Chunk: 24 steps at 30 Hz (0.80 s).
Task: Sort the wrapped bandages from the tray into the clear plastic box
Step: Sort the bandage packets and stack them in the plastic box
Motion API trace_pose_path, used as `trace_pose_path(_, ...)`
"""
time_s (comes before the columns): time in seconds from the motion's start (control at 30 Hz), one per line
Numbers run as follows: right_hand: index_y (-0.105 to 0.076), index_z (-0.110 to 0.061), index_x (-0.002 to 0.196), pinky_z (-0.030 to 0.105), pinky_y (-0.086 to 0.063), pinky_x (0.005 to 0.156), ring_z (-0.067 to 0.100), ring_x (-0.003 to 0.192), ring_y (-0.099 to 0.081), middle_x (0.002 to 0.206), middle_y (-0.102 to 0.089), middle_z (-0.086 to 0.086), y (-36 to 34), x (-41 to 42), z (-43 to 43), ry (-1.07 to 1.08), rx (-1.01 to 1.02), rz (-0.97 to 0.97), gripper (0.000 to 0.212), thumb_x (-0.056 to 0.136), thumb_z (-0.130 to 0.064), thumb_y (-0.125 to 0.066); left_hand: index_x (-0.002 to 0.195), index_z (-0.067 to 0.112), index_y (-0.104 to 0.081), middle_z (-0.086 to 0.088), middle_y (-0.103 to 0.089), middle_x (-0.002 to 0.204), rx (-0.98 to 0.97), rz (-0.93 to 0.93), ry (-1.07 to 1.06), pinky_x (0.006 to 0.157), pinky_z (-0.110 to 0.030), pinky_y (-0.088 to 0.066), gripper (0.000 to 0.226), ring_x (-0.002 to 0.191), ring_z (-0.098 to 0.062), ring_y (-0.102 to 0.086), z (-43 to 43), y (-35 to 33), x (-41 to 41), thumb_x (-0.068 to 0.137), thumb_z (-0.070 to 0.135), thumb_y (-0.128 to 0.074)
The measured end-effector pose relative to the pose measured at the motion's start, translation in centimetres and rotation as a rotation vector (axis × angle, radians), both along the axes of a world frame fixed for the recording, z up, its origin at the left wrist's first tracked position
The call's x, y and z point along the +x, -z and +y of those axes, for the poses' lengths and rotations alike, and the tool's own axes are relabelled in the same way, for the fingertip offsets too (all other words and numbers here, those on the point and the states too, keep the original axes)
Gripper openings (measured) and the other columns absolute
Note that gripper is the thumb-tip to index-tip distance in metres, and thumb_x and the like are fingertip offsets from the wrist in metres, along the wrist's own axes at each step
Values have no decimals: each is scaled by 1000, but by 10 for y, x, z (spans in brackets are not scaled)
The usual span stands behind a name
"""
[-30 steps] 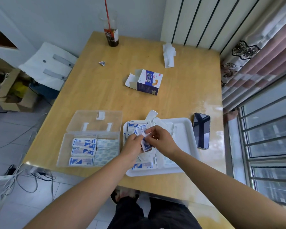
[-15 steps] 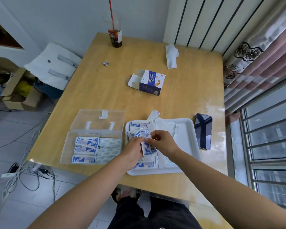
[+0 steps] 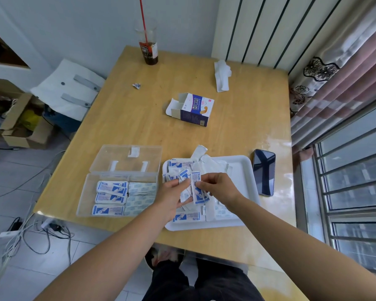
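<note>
Our left hand still grips the bundle of wrapped bandages and our right hand now pinches another strip onto it, likely batching for the clear plastic box to their left.

Table: pale wood, right in front of me.
Phone: flat, dark screen up, off to my right.
Carton: blue and white, flaps open, lying mid-table.
Cup: dark drink, red straw, at the far edge.
Tissue: crumpled, right of the cup.
Scrap: tiny, crumpled, left of the carton.
Cables: tangled on the floor to my left.
</note>
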State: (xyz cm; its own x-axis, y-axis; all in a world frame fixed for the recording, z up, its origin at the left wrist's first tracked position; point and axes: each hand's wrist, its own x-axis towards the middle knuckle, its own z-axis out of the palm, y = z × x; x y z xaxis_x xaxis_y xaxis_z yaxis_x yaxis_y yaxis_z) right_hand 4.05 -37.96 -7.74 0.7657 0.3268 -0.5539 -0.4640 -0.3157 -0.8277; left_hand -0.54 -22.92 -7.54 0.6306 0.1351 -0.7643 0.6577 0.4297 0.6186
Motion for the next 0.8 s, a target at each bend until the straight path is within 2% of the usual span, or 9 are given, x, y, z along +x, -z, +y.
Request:
trace_pose_path(0.1,-69,-4,81,9,-41,51,-3,51,-53,70,-64,1,-1,-1,0,-56,-44,21,14,91,-13,-65,101,9,-67,-12,-72,102,-4,13,1,75,-35,-59,13,91,-23,-70,-3,2,1,94,16,-60)
trace_pose_path(0.2,-59,-8,72,13,-41,53,9,59,-52,72,-59,4,3,1,-3,-13,-65,46,21,92,-14,-61,112,3,-63,-16,-67,114,-17,26,2,81,-38,-58,22,97,-26,-67,-3,7,2,96,11,-51)
trace_pose_path(0.27,-56,-6,77,23,-43,62,19,70,-52,80,-59,11,5,3,-6,73,-43,62,17,93,-13,-59,111,5,-64,-14,-65,118,77,14,51,84,-35,-56,21,104,-27,-64,-3,10,0,96,10,-50)
trace_pose_path(0.33,-52,-8,77,33,-45,72,23,75,-56,87,-62,14,6,5,-10,165,9,99,18,93,-12,-58,103,17,-65,-7,-67,113,199,-17,122,85,-32,-52,15,107,-24,-62,-2,13,-3,97,16,-51)
trace_pose_path(0.4,-51,-10,74,33,-48,73,21,73,-60,88,-65,13,4,5,-11,195,66,149,21,94,-11,-57,93,23,-63,0,-72,90,276,-59,178,75,-29,-46,17,87,-19,-62,-4,12,-3,99,18,-47)
trace_pose_path(0.5,-55,-10,77,32,-52,75,21,74,-62,90,-68,11,3,2,-9,159,159,242,18,94,-11,-57,103,16,-63,-3,-67,73,330,-76,209,63,-26,-45,19,53,-7,-61,-9,10,-3,100,18,-44)
trace_pose_path(0.63,-60,-4,90,40,-50,90,24,82,-62,97,-68,14,7,0,-8,154,217,308,8,93,-11,-59,113,12,-59,-11,-68,78,376,-157,298,69,-36,-56,21,48,-8,-59,-16,9,-4,99,23,-48)
trace_pose_path(0.73,-64,-6,87,33,-50,79,24,79,-61,94,-69,13,9,1,-9,144,151,282,9,92,-12,-61,110,14,-54,-9,-65,73,397,-160,378,57,-24,-52,15,51,-12,-62,-19,3,-4,100,19,-44)
trace_pose_path(0.8,-61,-6,83,28,-46,70,24,76,-57,91,-66,15,11,3,-12,156,77,227,9,90,-12,-63,104,11,-53,-11,-66,79,323,-154,455,61,-26,-53,14,56,-15,-65,-21,0,-3,101,18,-40)
